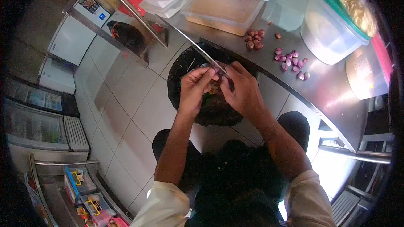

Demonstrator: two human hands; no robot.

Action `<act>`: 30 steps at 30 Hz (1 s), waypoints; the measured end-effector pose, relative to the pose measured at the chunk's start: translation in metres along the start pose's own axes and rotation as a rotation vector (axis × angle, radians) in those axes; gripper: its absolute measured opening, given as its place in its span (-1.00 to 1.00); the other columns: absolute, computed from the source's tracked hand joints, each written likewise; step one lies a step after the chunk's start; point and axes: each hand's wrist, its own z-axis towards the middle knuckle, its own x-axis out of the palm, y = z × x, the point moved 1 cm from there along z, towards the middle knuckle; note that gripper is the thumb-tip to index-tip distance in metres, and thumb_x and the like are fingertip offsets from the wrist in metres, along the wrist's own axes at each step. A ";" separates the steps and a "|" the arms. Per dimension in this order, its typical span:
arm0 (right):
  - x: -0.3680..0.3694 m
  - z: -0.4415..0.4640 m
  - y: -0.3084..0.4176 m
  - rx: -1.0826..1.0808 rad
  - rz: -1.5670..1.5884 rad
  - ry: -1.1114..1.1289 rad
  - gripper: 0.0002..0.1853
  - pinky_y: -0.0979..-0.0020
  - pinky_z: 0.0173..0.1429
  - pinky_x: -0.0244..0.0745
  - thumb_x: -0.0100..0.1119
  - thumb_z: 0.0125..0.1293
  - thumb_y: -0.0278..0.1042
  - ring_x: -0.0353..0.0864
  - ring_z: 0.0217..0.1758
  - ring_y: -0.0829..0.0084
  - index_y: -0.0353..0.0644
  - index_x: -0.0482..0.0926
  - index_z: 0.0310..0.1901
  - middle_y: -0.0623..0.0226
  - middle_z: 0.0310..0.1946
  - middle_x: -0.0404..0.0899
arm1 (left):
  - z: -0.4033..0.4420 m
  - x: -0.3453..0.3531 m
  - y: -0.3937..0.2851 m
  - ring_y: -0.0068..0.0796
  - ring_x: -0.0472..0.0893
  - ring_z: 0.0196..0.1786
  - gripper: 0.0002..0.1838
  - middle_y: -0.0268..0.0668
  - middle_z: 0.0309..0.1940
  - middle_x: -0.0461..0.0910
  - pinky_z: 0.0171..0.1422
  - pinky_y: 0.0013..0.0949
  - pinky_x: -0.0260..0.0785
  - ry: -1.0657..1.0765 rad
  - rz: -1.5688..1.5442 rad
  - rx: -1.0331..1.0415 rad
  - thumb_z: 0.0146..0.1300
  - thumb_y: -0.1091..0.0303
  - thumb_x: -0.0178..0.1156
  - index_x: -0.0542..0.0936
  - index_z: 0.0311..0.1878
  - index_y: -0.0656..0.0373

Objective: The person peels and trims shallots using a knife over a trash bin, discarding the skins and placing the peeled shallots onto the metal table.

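My left hand [194, 88] pinches a small purple shallot [216, 75], mostly covered by the fingers. My right hand [243, 87] is wrapped around the handle end of a long knife [191, 41], whose blade points up and to the left. The knife's near end meets the shallot between both hands. Below them stands a round bin with a black liner [174, 82], scraps inside it. On the steel counter [320, 101] lie a cluster of brown-skinned shallots [254, 40] and a group of peeled purple shallots [290, 62].
Lidded plastic boxes [223, 10] stand at the counter's back. A large tub with a green lid [326, 31] and a pink-lidded container [365, 71] sit on the right. A black bag [126, 37] is beyond the bin. Small cases [97, 208] fill a lower-left shelf.
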 end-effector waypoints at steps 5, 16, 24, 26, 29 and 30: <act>0.002 -0.001 0.003 0.045 -0.047 0.049 -0.59 -0.01 -0.16 0.62 0.13 0.34 -0.48 0.66 -0.17 -0.14 -0.18 0.53 0.23 0.00 -0.10 0.53 | -0.001 -0.002 -0.001 -0.78 0.44 -0.41 -0.82 -0.40 -0.30 0.70 -0.34 -0.61 0.20 0.033 0.006 0.007 0.47 0.33 0.31 0.72 -0.07 0.27; 0.004 0.000 0.003 0.034 0.015 0.069 -0.59 -0.01 -0.16 0.62 0.13 0.34 -0.52 0.66 -0.17 -0.16 -0.21 0.52 0.23 -0.01 -0.10 0.54 | -0.002 -0.004 -0.004 -0.76 0.39 -0.44 -0.82 -0.43 -0.33 0.67 -0.35 -0.58 0.16 -0.017 -0.015 -0.001 0.48 0.30 0.30 0.71 -0.05 0.22; 0.005 -0.001 0.005 0.022 -0.020 0.101 -0.56 -0.01 -0.18 0.63 0.12 0.34 -0.51 0.66 -0.20 -0.15 -0.18 0.51 0.26 0.01 -0.11 0.54 | -0.001 -0.006 -0.001 -0.75 0.39 -0.44 -0.83 -0.41 -0.32 0.68 -0.33 -0.55 0.18 -0.049 -0.014 0.017 0.48 0.32 0.30 0.72 -0.05 0.22; 0.005 -0.001 0.006 0.023 -0.015 0.112 -0.56 -0.01 -0.18 0.64 0.12 0.34 -0.51 0.66 -0.20 -0.14 -0.17 0.51 0.26 0.02 -0.11 0.54 | -0.002 -0.006 -0.003 -0.73 0.40 -0.43 -0.84 -0.41 -0.33 0.67 -0.32 -0.55 0.18 -0.059 0.011 0.007 0.47 0.33 0.30 0.72 -0.05 0.22; 0.006 -0.001 0.006 0.028 -0.050 0.114 -0.54 -0.01 -0.19 0.64 0.12 0.34 -0.50 0.67 -0.20 -0.13 -0.15 0.49 0.29 0.03 -0.11 0.54 | -0.005 -0.007 -0.006 -0.73 0.41 -0.41 -0.85 -0.41 -0.33 0.67 -0.31 -0.55 0.18 -0.059 0.057 0.001 0.47 0.34 0.30 0.71 -0.07 0.21; 0.006 -0.002 0.006 0.040 -0.067 0.128 -0.53 -0.01 -0.19 0.65 0.13 0.35 -0.49 0.68 -0.20 -0.11 -0.14 0.48 0.31 0.04 -0.09 0.54 | -0.004 -0.007 -0.004 -0.73 0.41 -0.41 -0.85 -0.41 -0.33 0.67 -0.31 -0.55 0.18 -0.059 0.056 0.002 0.47 0.34 0.30 0.71 -0.07 0.21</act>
